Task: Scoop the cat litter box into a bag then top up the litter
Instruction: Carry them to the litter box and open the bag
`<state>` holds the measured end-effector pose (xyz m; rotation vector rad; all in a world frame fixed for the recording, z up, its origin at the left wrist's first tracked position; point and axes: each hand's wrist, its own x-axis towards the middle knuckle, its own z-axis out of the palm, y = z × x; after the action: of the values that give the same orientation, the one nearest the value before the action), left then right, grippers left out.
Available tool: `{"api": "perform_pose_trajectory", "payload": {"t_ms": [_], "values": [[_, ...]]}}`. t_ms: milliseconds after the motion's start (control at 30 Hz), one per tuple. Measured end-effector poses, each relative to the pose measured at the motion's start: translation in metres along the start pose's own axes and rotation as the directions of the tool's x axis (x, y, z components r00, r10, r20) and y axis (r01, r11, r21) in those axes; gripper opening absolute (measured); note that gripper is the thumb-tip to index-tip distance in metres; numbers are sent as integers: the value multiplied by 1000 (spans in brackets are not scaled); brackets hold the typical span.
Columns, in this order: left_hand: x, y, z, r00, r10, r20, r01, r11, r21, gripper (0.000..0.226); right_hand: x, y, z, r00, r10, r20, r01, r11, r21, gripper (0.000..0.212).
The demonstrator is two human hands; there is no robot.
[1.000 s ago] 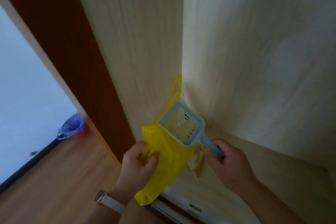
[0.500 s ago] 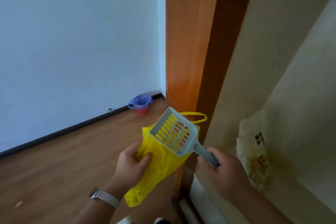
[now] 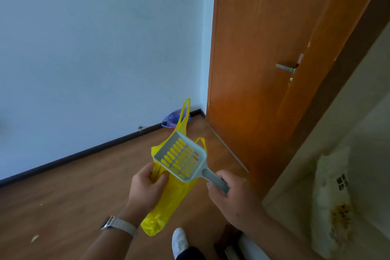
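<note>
I stand on a wooden floor point(image 3: 69, 200) with both hands raised in front of me, a little apart from each other. My left hand point(image 3: 145, 188) is closed on the upper part of a yellow plastic bag point(image 3: 168, 200), pinching the crumpled plastic between thumb and fingers; a watch with a pale strap point(image 3: 118, 225) sits on that wrist. The bag hangs down from my grip, its bottom dangling just above my white shoe point(image 3: 179, 240), and its two loop handles stick up behind the scoop. My right hand point(image 3: 234, 194) is wrapped around the handle of a grey-blue litter scoop point(image 3: 181, 159), whose slotted pan tilts up and to the left, in front of the bag's opening, so the yellow shows through the slots. The pan looks empty.

Ahead is a pale blue wall point(image 3: 95, 38) with a dark baseboard, and to the right an orange wooden door point(image 3: 259, 48) with a metal lever handle point(image 3: 286, 67). In the far corner, on the floor by the door, sits a small bin lined with a bluish bag point(image 3: 172, 119), partly hidden by the yellow bag's handle. At the lower right, a whitish printed sack point(image 3: 331, 196) leans against a cream panel.
</note>
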<state>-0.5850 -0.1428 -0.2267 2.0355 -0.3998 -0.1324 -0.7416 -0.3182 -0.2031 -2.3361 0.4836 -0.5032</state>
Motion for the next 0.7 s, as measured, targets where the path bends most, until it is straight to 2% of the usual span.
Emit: {"api": "perform_pose_trajectory", "payload": {"t_ms": [100, 300, 367, 467, 600, 700], "values": [[50, -5, 15, 999, 29, 39, -29, 1000, -11, 27, 38, 3, 13, 999, 37, -12, -37, 999, -23, 36], [160, -24, 31, 996, 18, 88, -14, 999, -52, 24, 133, 8, 54, 987, 157, 25, -155, 986, -54, 36], [187, -27, 29, 994, 21, 109, -18, 999, -31, 8, 161, 7, 62, 980, 197, 35, -196, 980, -26, 34], [235, -37, 18, 996, -20, 89, 24, 999, -42, 34, 214, 4, 81, 981, 187, 44, -188, 982, 21, 31], [274, -46, 3, 998, -29, 54, 31, 999, -44, 35, 261, -4, 96, 984, 175, 45, -176, 983, 42, 31], [292, -44, -10, 999, -31, 23, 32, 998, -56, 26, 287, -9, 103, 989, 141, 31, -142, 990, 22, 28]]}}
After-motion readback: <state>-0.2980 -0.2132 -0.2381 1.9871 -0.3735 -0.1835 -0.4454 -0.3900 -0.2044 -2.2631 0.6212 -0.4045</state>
